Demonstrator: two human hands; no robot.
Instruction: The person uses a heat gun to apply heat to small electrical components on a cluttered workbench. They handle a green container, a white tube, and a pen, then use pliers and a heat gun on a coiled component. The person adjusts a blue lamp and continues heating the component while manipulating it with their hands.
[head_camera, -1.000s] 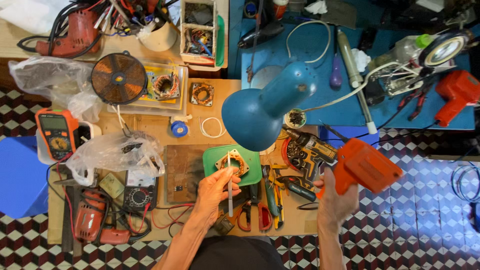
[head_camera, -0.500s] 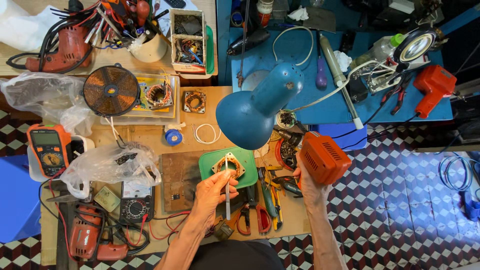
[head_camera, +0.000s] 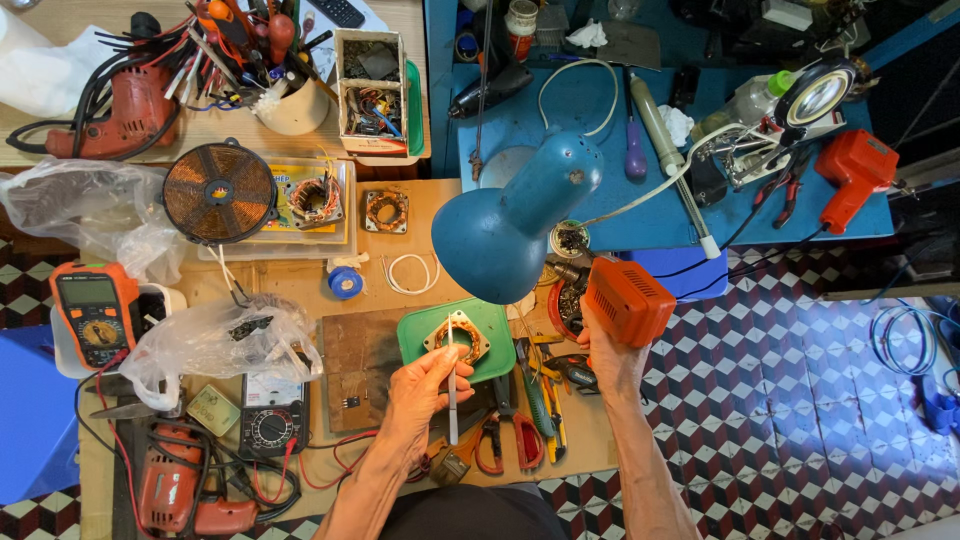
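Observation:
My left hand (head_camera: 420, 388) pinches a thin white rod (head_camera: 452, 385), its upper end over a small square motor stator (head_camera: 458, 337) lying on a green tray (head_camera: 492, 318). My right hand (head_camera: 612, 362) grips an orange soldering gun (head_camera: 628, 300) at the bench's right edge, its tip pointing left toward the area under the blue desk lamp shade (head_camera: 512, 225). The lamp shade hides part of the tray and the gun's tip.
Pliers and cutters (head_camera: 525, 420) lie by the front edge. Two multimeters (head_camera: 92, 310) (head_camera: 272, 415), plastic bags (head_camera: 215, 340), a copper coil disc (head_camera: 220, 192), red drills (head_camera: 130, 105) and a magnifier lamp (head_camera: 820, 95) crowd the wooden bench and blue table.
My right hand has swung the orange soldering gun leftward and up, from off the bench's right edge toward the lamp. My left hand stays at the stator with the rod.

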